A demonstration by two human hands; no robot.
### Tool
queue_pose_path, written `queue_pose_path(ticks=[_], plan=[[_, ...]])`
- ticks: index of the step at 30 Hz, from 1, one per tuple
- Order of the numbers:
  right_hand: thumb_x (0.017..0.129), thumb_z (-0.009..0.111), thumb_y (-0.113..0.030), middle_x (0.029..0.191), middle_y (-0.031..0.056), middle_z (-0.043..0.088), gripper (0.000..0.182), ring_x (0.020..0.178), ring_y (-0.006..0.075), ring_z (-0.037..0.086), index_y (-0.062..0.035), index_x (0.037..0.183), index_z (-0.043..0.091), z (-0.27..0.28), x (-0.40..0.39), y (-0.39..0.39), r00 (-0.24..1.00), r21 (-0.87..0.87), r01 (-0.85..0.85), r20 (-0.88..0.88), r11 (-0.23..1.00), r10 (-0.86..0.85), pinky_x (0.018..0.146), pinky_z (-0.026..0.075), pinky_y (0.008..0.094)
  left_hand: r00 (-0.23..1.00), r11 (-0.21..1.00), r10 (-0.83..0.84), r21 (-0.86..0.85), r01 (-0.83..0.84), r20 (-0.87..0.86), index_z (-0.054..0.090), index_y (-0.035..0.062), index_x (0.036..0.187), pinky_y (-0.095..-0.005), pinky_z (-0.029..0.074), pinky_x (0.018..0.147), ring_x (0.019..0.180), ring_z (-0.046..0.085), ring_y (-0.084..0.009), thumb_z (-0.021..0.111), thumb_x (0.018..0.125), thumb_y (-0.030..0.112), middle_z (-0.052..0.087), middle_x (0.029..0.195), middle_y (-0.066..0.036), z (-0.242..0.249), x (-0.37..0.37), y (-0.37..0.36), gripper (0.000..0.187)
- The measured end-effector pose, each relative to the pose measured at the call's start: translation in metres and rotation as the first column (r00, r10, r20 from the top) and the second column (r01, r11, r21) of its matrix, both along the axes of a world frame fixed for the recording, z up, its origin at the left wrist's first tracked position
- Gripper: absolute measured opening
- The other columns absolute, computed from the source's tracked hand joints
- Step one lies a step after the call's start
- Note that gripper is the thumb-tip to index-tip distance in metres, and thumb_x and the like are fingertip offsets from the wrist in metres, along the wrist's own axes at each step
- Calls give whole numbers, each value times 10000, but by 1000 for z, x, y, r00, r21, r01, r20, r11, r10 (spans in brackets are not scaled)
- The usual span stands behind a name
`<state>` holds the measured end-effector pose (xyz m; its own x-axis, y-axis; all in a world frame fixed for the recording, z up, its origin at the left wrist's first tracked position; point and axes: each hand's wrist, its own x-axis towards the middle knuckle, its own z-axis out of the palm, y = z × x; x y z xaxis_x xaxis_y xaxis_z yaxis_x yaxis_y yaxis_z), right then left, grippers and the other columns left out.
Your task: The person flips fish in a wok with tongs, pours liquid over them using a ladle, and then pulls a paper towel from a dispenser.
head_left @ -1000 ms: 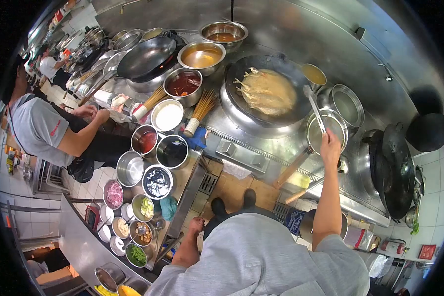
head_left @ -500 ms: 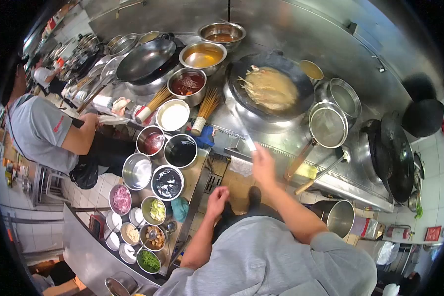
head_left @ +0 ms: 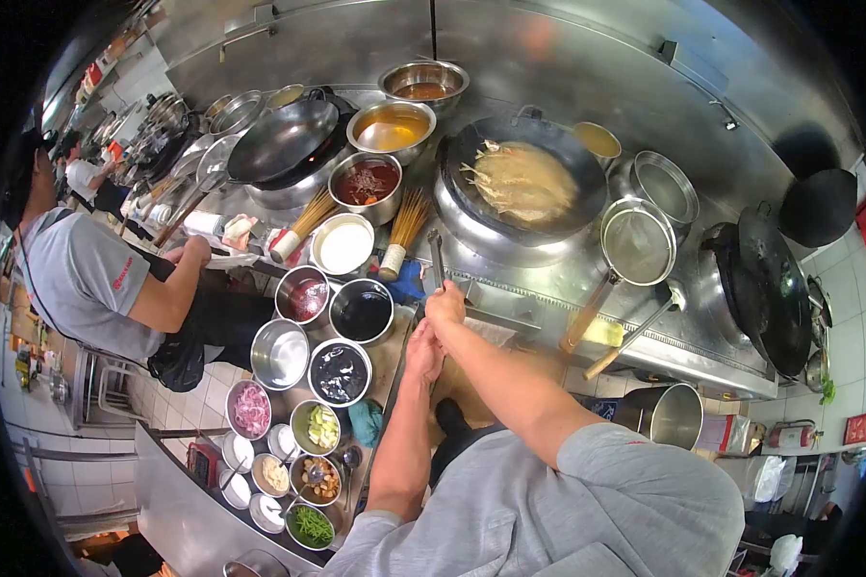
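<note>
My right hand (head_left: 445,305) is closed round a metal utensil (head_left: 436,255) that points up toward the stove, at the counter's front edge. Just below it, my left hand (head_left: 424,352) is near or touching the right; its fingers look curled, and what they hold, if anything, is hidden. Up and to the right, a black wok (head_left: 462,197) holds whole fish (head_left: 520,181) in cloudy liquid. Left of the utensil are a bundle of bamboo sticks (head_left: 409,226), a blue cloth (head_left: 409,280) and a pot of dark liquid (head_left: 361,310).
Strainers (head_left: 638,240) and a ladle (head_left: 635,337) lie to the right. Another wok (head_left: 284,141) and bowls of sauce (head_left: 391,128) stand at the back. Containers of chopped ingredients (head_left: 250,408) fill the left counter. A co-worker (head_left: 96,279) stands at the left.
My right hand has moved left and down with the utensil, from in front of the wok toward my left hand. My left hand has risen slightly, and the two hands are now together.
</note>
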<state>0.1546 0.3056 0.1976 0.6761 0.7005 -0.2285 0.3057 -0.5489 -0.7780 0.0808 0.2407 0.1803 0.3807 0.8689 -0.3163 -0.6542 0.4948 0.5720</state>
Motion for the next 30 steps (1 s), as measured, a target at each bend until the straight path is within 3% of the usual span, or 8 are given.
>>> queue_pose_path(ticks=[1,7,17,22,23,26,27,30], plan=[[881,491,-169,1203,249,576,400,1131,362,556,-23,1250,542,7,0,1,999,-46,-21,-33,999,19,962,438,410,999,999,33,-14,-32,12,542,78,1129,-307,510,788,922,628,-156,542,954,207,637,1039,-42,-2,3,1,218],[812,546,-145,1198,248,556,331,1103,365,564,26,1095,559,15,0,11,993,-232,-105,32,967,115,945,468,412,996,999,3,-39,1,93,542,89,1127,-311,524,782,915,635,-151,546,952,206,644,1036,-41,-15,2,8,210],[785,596,-151,1212,215,541,366,1109,364,564,1,1113,540,16,-14,30,954,-285,-256,81,924,289,949,470,405,950,980,-51,-167,107,306,565,58,1140,-309,516,819,938,631,-177,466,975,244,645,1054,-61,-46,-3,26,268],[806,613,-190,1221,208,533,407,1120,355,559,-5,1155,515,10,-13,46,949,-295,-266,88,918,303,950,465,406,963,973,52,-232,12,266,592,65,1087,-312,509,824,939,625,-169,459,970,224,649,1033,-61,-42,2,30,238],[818,607,-200,1225,214,528,429,1122,361,555,2,1180,500,7,-11,47,948,-276,-271,86,922,305,948,463,412,960,973,57,-231,8,274,596,67,1077,-310,507,825,937,625,-162,460,968,218,652,1022,-62,-38,4,31,230],[845,582,-243,1235,240,516,505,1128,382,544,28,1252,458,18,-8,39,937,-178,-307,113,935,329,950,454,426,916,988,127,-129,-84,379,614,72,1015,-296,513,809,901,632,-135,473,963,205,664,978,-59,-93,-4,47,201],[850,570,-264,1238,255,514,537,1129,390,542,42,1273,444,15,-3,32,927,-110,-328,151,938,342,956,449,430,947,953,229,-251,-171,224,621,81,949,-280,515,791,856,629,-112,524,948,213,664,907,-35,-53,2,49,164],[883,553,-293,1210,252,524,558,1081,392,550,27,1323,429,19,26,-19,878,140,-450,250,882,409,932,443,422,933,896,310,-383,-224,180,622,96,898,-284,516,779,818,621,-118,593,921,243,654,870,-4,-57,-5,50,151]])
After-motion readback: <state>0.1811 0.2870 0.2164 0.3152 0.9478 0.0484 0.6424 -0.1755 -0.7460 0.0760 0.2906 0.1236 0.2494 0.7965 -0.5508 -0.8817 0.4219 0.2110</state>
